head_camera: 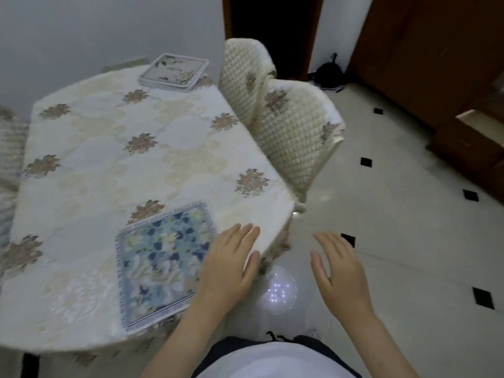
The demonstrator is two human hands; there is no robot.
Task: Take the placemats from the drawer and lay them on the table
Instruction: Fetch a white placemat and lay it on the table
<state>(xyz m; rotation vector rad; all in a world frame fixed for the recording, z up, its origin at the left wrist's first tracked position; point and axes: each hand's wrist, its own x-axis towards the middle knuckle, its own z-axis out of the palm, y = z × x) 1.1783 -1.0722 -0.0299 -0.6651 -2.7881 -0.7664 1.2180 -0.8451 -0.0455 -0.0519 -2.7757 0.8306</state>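
Note:
A blue and white floral placemat lies flat near the front edge of the table, which wears a cream floral cloth. My left hand hovers with straight fingers over the placemat's right edge and the table's corner, holding nothing. Off the table, above the floor, my right hand is spread with straight fingers and is empty. At the table's far edge sits a small stack of pale floral placemats. The drawer is not in view.
Two chairs with quilted cream covers stand at the table's right side. Dark wooden furniture lines the right wall. The tiled floor is pale with small black squares. A dark doorway opens behind the chairs.

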